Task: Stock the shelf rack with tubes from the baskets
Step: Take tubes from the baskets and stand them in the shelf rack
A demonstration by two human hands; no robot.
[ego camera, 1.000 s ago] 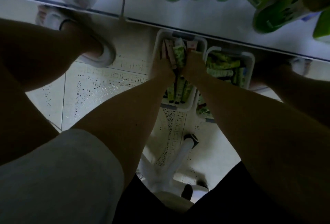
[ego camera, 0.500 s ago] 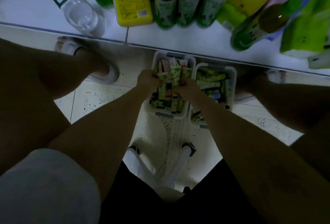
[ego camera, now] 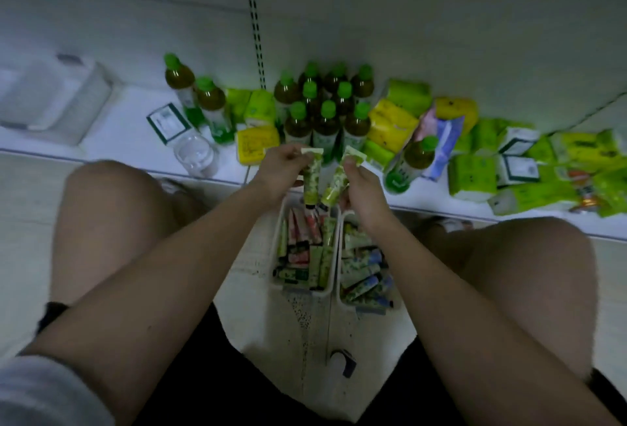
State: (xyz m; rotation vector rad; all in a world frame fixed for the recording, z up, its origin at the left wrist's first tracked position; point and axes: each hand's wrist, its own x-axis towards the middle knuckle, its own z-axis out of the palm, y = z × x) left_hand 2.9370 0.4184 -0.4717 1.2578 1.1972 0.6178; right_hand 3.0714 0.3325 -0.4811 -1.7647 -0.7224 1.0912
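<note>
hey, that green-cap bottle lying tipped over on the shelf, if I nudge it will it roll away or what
The tipped bottle probably would roll: it looks round-bodied and lies on its side on the flat shelf. It likely won't go far, since the packets press close against it. It looks full of dark liquid, so expect it to feel fairly heavy and stiff rather than squashy.

Nothing legible anywhere: printing on the tubes [ego camera: 312, 177], bottle labels [ego camera: 325, 140] at twelve o'clock and framed cards [ego camera: 168, 123] at ten o'clock too dim and blurred to read.
</note>
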